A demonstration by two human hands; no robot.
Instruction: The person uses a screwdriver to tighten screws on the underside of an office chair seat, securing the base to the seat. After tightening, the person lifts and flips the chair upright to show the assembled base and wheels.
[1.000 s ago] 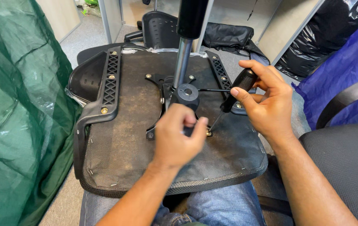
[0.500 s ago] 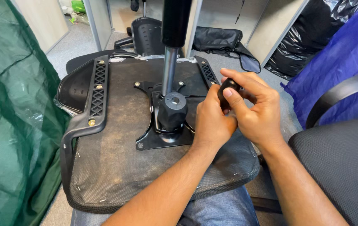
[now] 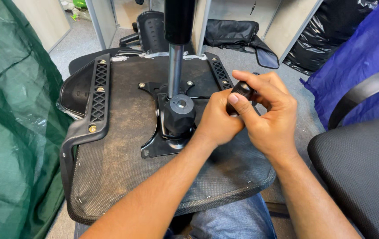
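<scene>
Currently my left hand and right hand meet just right of the gas cylinder, both closed on one small black knob. The right thumb and fingers wrap the knob from above and from the far side; the left thumb presses its near face, and the remaining left fingers are curled tight beneath it. How far the knob extends inside the grip I cannot tell, as the fingers cover most of it.

An upturned chair seat lies across my lap with its underside facing me. The cylinder stands upright from the black mechanism plate bolted at the seat's centre, and a rounded black housing sits at the cylinder's foot, touching the plate. The knob is held above the seat, to the right of that housing, close to it but apart.

Left of the cylinder, a black armrest bracket with a lattice pattern runs along the seat edge; a matching bracket runs on the right, partly behind my hands. Green netting hangs at the far left. Right of the cylinder stands another chair seat in black mesh, with blue plastic sheeting behind it. Beyond the cylinder, a black bag lies on the grey floor.
</scene>
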